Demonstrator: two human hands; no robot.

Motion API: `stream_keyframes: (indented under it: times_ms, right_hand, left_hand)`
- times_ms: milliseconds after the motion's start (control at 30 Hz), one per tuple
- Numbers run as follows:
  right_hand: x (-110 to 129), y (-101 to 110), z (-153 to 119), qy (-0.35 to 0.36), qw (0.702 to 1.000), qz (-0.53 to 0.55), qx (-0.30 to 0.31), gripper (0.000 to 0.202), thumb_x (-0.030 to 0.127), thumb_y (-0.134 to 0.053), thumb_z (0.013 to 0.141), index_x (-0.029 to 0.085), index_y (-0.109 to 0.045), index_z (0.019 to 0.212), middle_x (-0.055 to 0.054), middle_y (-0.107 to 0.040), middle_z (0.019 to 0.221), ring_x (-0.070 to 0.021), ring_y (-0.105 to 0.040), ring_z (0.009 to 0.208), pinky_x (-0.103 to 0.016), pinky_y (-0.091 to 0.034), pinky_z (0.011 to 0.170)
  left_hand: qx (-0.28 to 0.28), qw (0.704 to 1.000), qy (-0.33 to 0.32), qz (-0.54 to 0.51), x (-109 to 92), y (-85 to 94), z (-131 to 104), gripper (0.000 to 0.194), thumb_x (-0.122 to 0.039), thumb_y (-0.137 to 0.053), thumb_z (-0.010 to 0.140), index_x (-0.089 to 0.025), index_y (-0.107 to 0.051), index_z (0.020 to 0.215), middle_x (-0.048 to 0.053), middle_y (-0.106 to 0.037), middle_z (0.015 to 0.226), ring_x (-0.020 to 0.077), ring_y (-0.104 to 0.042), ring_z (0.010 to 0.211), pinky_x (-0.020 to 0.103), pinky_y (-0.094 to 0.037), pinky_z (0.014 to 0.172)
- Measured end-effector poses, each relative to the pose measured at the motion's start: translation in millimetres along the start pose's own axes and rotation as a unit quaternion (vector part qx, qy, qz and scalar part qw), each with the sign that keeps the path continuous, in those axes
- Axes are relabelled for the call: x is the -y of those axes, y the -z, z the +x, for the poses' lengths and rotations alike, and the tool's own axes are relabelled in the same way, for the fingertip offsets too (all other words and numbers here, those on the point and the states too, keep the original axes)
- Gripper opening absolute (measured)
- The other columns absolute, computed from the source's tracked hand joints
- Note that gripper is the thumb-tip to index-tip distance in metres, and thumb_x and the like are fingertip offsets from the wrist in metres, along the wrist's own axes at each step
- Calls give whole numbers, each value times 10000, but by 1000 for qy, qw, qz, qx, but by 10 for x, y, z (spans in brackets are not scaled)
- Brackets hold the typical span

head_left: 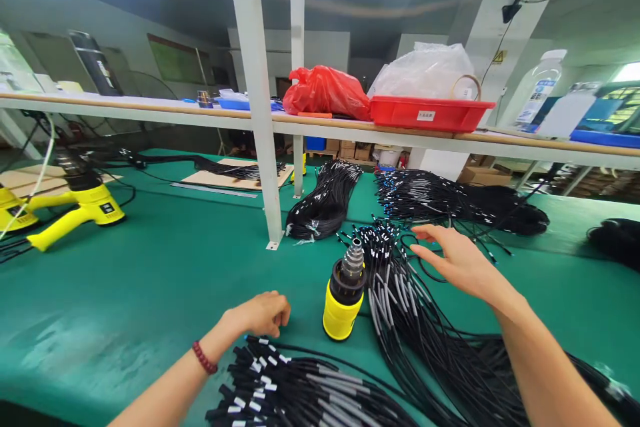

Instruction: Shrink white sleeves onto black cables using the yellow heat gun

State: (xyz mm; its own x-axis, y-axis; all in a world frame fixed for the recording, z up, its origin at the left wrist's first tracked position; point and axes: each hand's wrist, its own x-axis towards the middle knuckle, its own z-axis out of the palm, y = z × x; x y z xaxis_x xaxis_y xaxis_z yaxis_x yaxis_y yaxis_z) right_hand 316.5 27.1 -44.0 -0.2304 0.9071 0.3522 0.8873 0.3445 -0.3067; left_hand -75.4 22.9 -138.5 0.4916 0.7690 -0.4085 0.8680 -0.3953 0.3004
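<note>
My left hand [266, 314], with a dark red bead bracelet on its wrist, is just above the cable ends of the near bundle [300, 387]; its fingers are curled, and what they hold, if anything, is hidden. My right hand [445, 254] hovers over the black cables at the right, thumb and fingers apart, with nothing between them. Between the hands a yellow heat gun [343, 307] stands upright, its metal nozzle up. Right of it lies a long bundle of black cables [400, 287] with grey sleeves and white and blue tips.
More cable bundles [327, 197] [450, 197] lie farther back on the green table [175, 294]. Yellow heat guns [95, 204] sit at the left. A white shelf post [263, 114] rises mid-table. The shelf above holds a red tray [430, 114], a red bag [327, 90] and bottles [543, 87].
</note>
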Motion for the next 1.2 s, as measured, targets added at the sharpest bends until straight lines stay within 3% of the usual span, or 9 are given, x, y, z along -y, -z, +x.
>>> stream_keyframes:
  times_ms: [100,233,367,533,700,867,1000,1200]
  right_hand:
    - [56,21,-15,1,1000,12,18,412,490,-461,918,194,-606,1166,-100,-694,1091,-295,-624,1013,-457,-495,866]
    - [126,33,-13,7,999,35,34,385,469,-478,925,192,-614,1156,-94,-692,1090,-283,-621,1019,-456,-490,886]
    - [196,52,-24,20,998,54,26,337,430,-511,923,189,-630,1126,-88,-693,1077,-272,-618,1008,-452,-485,894]
    - [381,256,-66,20,995,95,-30,267,376,-556,913,205,-644,1099,-77,-676,1087,-248,-607,992,-414,-485,877]
    - [775,521,-157,21,981,180,-64,158,317,-597,910,244,-670,1029,-33,-682,1019,-211,-613,940,-344,-484,837]
    - [1240,579,-265,89,967,238,22,166,278,-557,956,257,-618,1109,-21,-659,1073,-183,-595,994,-292,-465,873]
    - [1439,526,-247,103,959,245,94,119,245,-474,991,223,-541,1086,-13,-641,944,-160,-579,859,-274,-457,777]
    - [1334,447,-87,80,968,237,26,171,192,-465,969,206,-471,799,42,-525,704,-116,-444,619,-239,-325,549]
  left_hand:
    - [26,999,19,12,105,-280,18,223,-61,-694,583,-223,-659,731,-22,-668,719,214,-630,878,267,-458,740]
    - [16,1000,13,10,200,-394,-54,176,-98,-629,659,-232,-643,773,-13,-668,808,193,-613,906,261,-451,777]
    - [-21,1000,-16,10,260,-277,-182,137,-149,-513,788,-209,-620,849,31,-659,942,182,-587,910,269,-436,820]
    - [-91,994,-47,-28,211,149,-474,179,-291,-445,903,-209,-591,839,20,-650,882,183,-571,824,251,-418,740]
    - [-182,977,-103,-49,-208,706,-814,222,-341,-419,956,-252,-585,839,-10,-646,870,167,-563,770,233,-412,704]
    - [-313,932,-184,-16,-888,1092,-862,167,-341,-461,954,-266,-601,902,-10,-647,884,171,-573,776,244,-422,710]
    - [-360,904,-229,5,-1254,1224,-718,203,-313,-420,981,-237,-595,912,-9,-642,862,158,-575,764,255,-426,714]
    - [-379,900,-216,-21,-1324,1247,-572,244,-351,-408,980,-226,-604,1056,25,-681,997,191,-612,886,299,-475,799]
